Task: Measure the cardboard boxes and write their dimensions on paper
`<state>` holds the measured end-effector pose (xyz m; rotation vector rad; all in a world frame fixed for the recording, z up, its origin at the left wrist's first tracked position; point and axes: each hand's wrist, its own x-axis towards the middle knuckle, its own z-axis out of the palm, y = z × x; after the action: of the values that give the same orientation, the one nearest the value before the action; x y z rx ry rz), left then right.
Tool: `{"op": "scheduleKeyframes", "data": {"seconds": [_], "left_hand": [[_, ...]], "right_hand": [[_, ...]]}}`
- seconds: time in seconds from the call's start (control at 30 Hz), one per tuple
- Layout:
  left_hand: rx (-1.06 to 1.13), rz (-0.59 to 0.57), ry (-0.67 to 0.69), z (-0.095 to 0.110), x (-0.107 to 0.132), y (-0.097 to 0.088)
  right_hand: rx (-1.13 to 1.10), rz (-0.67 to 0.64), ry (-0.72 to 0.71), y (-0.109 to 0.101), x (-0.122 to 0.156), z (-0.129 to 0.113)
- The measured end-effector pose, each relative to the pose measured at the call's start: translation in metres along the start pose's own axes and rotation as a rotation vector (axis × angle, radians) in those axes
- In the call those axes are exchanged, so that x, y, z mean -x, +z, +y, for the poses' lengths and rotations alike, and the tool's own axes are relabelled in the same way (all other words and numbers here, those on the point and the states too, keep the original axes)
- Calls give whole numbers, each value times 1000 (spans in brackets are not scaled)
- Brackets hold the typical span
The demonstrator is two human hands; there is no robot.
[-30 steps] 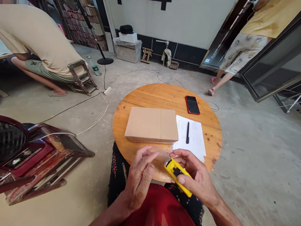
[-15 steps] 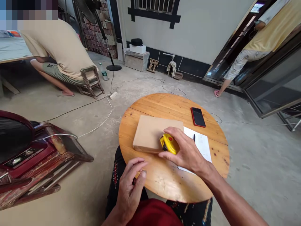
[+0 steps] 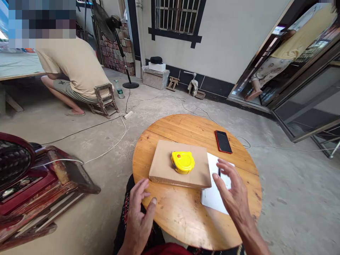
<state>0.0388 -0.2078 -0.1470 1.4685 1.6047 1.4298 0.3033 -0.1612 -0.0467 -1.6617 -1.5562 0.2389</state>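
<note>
A yellow tape measure (image 3: 183,162) with a red button lies on top of a flat brown cardboard box (image 3: 159,159). The box rests on a round wooden table (image 3: 180,127). My right hand (image 3: 233,187) is open and empty, hovering over the white paper (image 3: 212,196) just right of the box. Partly covered by its fingers is a dark pen (image 3: 219,172) on that paper. At the table's near left edge, my left hand (image 3: 140,209) is open with nothing in it, fingers apart, close to the box's front left corner.
A phone in a red case (image 3: 223,141) lies at the table's far right. On the left stands a red fan heater-like appliance (image 3: 18,177) on a worn wooden chair (image 3: 77,173). Cables (image 3: 117,140) cross the floor. A person (image 3: 77,67) sits far left; another (image 3: 289,53) is in the doorway.
My right hand has let go of the tape measure, leaving it on the box, and moved right over the paper. My left hand has shifted slightly left. The doorway person has stepped further inside.
</note>
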Motion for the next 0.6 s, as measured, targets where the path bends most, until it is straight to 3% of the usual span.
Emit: {"op": "scheduleKeyframes", "data": {"seconds": [0.1, 0.17, 0.27, 0.43, 0.53, 0.6], "left_hand": [[100, -22, -154, -4, -1, 13], [156, -38, -242, -3, -2, 21], [231, -12, -228, -2, -14, 28], [269, 64, -104, -5, -54, 30], [235, 103, -115, -10, -57, 25], [149, 134, -98, -12, -40, 21]], "right_hand": [[-125, -54, 292, 4, 41, 21], [-251, -134, 360, 15, 60, 21], [-434, -165, 335, 34, 71, 11], [-522, -179, 191, 56, 65, 5], [-427, -170, 58, 47, 55, 23], [-198, -172, 9, 29, 43, 45]]}}
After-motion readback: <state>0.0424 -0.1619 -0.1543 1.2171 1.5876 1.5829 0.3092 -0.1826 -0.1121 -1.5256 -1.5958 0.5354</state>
